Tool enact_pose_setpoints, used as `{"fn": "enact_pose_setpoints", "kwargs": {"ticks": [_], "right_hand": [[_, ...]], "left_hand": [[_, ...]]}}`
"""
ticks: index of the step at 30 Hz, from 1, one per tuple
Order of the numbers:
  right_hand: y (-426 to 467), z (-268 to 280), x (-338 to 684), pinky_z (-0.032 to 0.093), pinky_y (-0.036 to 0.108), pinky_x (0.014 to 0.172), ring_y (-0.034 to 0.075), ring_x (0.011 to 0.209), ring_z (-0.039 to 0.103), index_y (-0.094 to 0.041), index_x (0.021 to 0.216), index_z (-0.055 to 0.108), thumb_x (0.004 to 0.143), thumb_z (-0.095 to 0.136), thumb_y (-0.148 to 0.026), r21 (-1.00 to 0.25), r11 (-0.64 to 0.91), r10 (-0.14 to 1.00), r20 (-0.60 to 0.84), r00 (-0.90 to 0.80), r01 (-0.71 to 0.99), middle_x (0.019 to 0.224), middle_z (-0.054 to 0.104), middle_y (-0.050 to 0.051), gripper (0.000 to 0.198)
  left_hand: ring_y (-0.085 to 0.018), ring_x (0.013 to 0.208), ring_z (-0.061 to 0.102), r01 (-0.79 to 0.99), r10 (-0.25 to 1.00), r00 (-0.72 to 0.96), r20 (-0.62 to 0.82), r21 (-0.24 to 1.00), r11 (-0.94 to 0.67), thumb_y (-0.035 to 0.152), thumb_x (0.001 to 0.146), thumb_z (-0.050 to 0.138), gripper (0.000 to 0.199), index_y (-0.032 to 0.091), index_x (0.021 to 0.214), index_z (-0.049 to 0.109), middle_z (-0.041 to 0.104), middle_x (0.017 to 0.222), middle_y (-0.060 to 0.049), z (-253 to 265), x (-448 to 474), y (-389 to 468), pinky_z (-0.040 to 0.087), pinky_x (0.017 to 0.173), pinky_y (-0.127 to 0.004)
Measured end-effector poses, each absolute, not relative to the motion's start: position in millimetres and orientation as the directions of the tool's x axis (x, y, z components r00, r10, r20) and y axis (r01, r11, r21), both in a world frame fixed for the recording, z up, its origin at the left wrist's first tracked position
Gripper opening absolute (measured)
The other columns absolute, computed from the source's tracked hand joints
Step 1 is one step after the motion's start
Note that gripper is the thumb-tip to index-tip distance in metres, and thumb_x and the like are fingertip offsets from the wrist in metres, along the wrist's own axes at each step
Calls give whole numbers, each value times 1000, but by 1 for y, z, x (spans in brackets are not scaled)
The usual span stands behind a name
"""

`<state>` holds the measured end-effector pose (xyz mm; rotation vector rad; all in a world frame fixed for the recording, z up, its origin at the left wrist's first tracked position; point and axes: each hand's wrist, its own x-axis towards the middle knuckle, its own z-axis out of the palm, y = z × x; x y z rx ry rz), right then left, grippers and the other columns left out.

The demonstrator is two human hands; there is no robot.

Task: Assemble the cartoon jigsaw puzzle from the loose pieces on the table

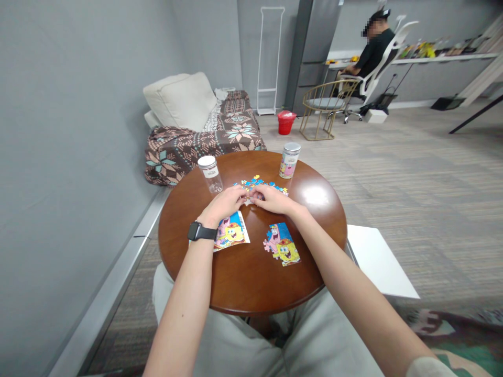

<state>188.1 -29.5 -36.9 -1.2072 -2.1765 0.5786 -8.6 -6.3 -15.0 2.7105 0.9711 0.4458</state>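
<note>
My left hand (227, 202), with a dark watch on its wrist, meets my right hand (271, 199) above the middle of the round table. The fingers of both are closed around small jigsaw pieces (248, 202), largely hidden by the fingertips. Just beyond them lies a loose pile of blue, yellow and white jigsaw pieces (257, 181). A partly joined jigsaw (283, 246) with pink and yellow cartoon figures rests nearer to me, right of centre. Under my left wrist is a printed reference picture (234, 233) with the same figures, partly covered by my forearm.
On the brown table (243, 283), a clear jar (212, 178) with a white lid stands back left and a printed jar (290, 161) back right. Beyond are a covered sofa (239, 131), a red bin (286, 123), a gold-framed chair (324, 104) and a seated person (375, 50).
</note>
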Motion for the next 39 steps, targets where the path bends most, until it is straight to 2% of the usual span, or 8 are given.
{"fn": "enact_pose_setpoints", "kwargs": {"ticks": [4,7,11,17,21,27,33,39], "right_hand": [[-31,-34,187,41,25,71,14,75,57,-15,93,65,88,57,-14,-614,496,862,260,-435,614,82,64,3,9],[-32,-32,187,39,25,71,15,76,56,-15,88,65,90,56,-15,-600,507,854,257,-452,618,83,65,3,9],[-31,-32,187,37,25,70,14,74,54,-15,83,65,91,56,-17,-586,523,846,267,-462,619,80,64,3,12],[-29,-35,189,36,25,69,15,74,52,-15,84,65,89,59,-17,-564,525,847,274,-456,637,79,62,3,8],[-30,-35,189,37,25,69,15,74,53,-15,85,65,89,59,-17,-563,530,844,278,-458,634,80,63,3,8],[-28,-35,189,39,27,74,16,80,56,-15,84,67,96,52,-20,-557,543,835,279,-473,629,84,66,4,20],[-28,-37,190,40,26,73,16,78,56,-15,85,66,89,56,-11,-561,537,840,287,-460,630,83,65,4,12],[-28,-38,190,40,26,73,15,77,56,-14,87,65,86,55,-9,-569,513,855,277,-438,643,84,64,4,11]], "left_hand": [[-19,76,59,621,707,679,197,360,-696,12,84,55,10,18,92,58,65,85,-4,-14,-9,-9,44,68,-29],[-18,71,57,626,718,669,192,375,-684,12,83,56,8,19,87,55,63,78,-2,-13,-8,-10,41,63,-28],[-18,71,57,606,706,681,196,390,-693,12,84,55,8,20,84,55,63,79,-1,-11,-8,-10,41,64,-28],[-19,74,60,622,726,658,199,399,-673,14,86,54,12,19,97,57,66,83,-3,-10,-7,-11,43,67,-29],[-19,75,60,605,703,680,211,381,-699,13,87,52,11,18,92,60,65,84,-4,-10,-7,-11,44,70,-29],[-19,78,60,597,688,691,221,363,-716,12,87,50,14,17,91,62,66,88,-5,-10,-7,-11,45,73,-30],[-18,79,60,565,673,704,226,396,-724,19,86,56,10,17,95,62,65,88,-4,-14,-7,-8,47,73,-29],[-17,75,58,579,664,714,221,347,-738,18,87,54,9,17,89,62,63,84,-3,-12,-7,-9,45,71,-29]]}}
